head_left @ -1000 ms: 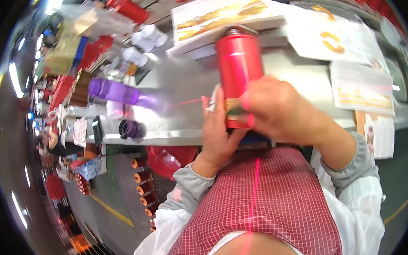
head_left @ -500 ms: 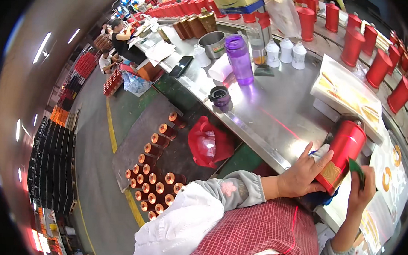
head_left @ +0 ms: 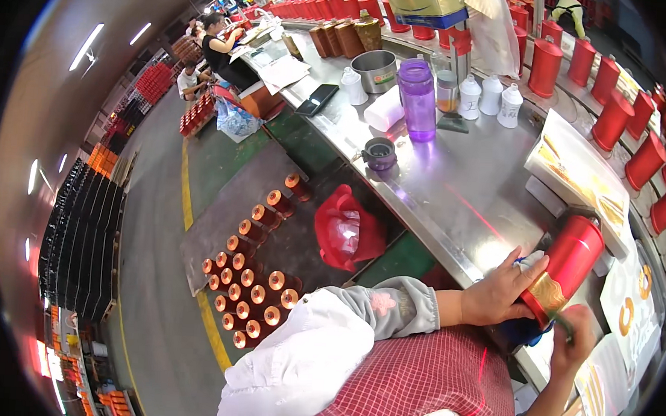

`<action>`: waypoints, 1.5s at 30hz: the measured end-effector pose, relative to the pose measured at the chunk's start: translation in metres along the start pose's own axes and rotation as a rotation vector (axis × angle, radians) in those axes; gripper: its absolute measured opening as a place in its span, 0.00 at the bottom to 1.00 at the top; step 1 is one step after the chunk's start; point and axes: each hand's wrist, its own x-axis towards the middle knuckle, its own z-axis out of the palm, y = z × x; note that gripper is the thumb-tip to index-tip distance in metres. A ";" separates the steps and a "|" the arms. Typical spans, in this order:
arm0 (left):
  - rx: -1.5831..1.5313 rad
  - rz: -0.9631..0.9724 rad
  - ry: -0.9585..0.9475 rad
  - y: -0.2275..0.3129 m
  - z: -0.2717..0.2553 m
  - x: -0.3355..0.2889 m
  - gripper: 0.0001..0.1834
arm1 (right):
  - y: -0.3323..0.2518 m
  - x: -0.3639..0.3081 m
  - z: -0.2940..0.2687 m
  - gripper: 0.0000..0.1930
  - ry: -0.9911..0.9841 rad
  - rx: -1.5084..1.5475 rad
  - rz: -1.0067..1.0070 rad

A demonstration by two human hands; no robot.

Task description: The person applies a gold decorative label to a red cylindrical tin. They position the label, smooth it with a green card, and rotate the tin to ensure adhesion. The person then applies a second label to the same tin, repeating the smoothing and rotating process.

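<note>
A glossy red bottle lies tilted over the near right edge of the metal bench, its neck pointing away from me. Around its lower end runs a gold patterned label. My left hand grips that lower end from the left, with something white at its fingers. Blue cloth shows beneath the bottle. In my right hand is a thin green flat piece, smeared by motion, held closed between the fingers against or close to the bottle's bottom edge.
A white tray of gold labels lies beyond the bottle, with label sheets to its right. A purple bottle, its cap, white bottles and a steel pot stand farther back. Red bottles line the conveyor.
My right hand has moved down and left with the green piece, from the label's right side to the bottle's bottom edge. The view has shifted slightly; my left hand keeps its grip.
</note>
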 end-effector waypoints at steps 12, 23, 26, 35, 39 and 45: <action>0.127 0.108 0.119 0.011 -0.004 0.005 0.53 | 0.022 -0.016 0.004 0.08 0.158 -0.116 0.166; 0.046 -0.028 -0.018 0.006 -0.004 -0.001 0.52 | 0.032 -0.014 -0.001 0.07 0.127 0.076 0.404; 0.082 0.032 0.043 0.002 0.003 -0.002 0.52 | 0.031 -0.016 0.000 0.08 0.048 -0.027 0.087; -0.014 0.038 0.050 0.007 -0.007 0.000 0.52 | 0.019 -0.018 -0.006 0.09 -0.066 0.018 0.074; 0.024 -0.005 -0.001 0.010 -0.007 0.001 0.53 | 0.020 -0.016 0.002 0.08 0.121 -0.131 0.051; 0.091 0.020 0.036 0.002 0.003 -0.002 0.54 | 0.023 -0.011 0.003 0.08 0.188 0.068 0.300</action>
